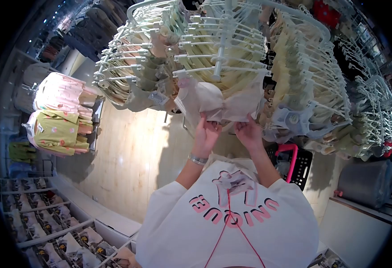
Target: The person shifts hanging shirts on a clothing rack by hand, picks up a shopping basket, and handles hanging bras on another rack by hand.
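A pale pink bra [245, 102] hangs at the front of the middle rack, clipped to a white hanger [222, 69]. My left hand [208, 131], with a watch on the wrist, pinches the bra's lower edge below the left cup. At the lower edge on the other side, my right hand [248, 133] has its fingers closed on the bra too. Behind it hang several more cream and pale bras on white hangers. A white tag [158, 98] shows among the bras on the rack to the left.
Racks of bras [307, 80] stand close on the right. A black basket with a pink handle [289, 163] is by my right side. Pink and green pyjamas [55, 129] hang at left. Divided bins [57, 228] fill the lower left. A grey rolled bundle [365, 181] sits at right.
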`<move>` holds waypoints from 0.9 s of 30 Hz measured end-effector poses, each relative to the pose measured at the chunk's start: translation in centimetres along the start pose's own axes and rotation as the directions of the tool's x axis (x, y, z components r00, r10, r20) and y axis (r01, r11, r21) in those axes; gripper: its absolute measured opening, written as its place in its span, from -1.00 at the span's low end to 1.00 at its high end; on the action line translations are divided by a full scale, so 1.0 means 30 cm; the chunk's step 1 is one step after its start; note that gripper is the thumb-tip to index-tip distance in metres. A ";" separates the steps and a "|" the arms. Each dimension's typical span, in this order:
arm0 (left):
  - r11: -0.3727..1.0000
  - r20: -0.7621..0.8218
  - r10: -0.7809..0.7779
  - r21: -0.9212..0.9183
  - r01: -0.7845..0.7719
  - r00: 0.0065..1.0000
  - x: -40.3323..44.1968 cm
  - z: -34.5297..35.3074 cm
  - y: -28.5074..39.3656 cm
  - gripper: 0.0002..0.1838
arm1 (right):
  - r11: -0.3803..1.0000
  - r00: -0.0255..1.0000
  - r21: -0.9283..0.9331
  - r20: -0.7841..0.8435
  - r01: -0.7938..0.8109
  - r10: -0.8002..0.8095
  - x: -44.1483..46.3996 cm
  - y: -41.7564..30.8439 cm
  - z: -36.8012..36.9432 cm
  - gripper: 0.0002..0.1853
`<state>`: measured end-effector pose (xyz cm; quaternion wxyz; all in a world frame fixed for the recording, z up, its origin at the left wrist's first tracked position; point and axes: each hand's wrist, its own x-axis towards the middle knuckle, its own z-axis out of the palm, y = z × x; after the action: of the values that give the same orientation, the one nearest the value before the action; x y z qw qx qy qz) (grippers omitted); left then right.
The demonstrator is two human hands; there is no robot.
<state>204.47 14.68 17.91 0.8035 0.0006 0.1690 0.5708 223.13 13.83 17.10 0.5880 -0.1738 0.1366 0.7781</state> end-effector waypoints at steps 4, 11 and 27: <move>0.998 -0.049 0.059 0.041 -0.057 0.997 -0.006 0.040 -0.023 -0.75 | 0.999 0.986 -0.038 0.168 -0.001 0.007 0.029 -0.006 -0.031 -0.76; 0.999 0.022 -0.014 0.032 0.013 1.000 -0.003 0.000 -0.016 -0.78 | 0.999 0.996 -0.030 0.079 0.042 -0.039 0.020 0.002 -0.018 -0.76; 0.984 -0.107 -0.026 0.174 0.044 0.994 0.006 -0.096 0.045 -0.87 | 0.995 0.999 -0.092 0.020 0.050 -0.048 0.119 0.002 -0.071 -0.79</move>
<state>202.51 14.77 15.40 0.8003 0.0388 0.2606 0.5386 222.42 16.03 13.65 0.5996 -0.1970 0.0909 0.7704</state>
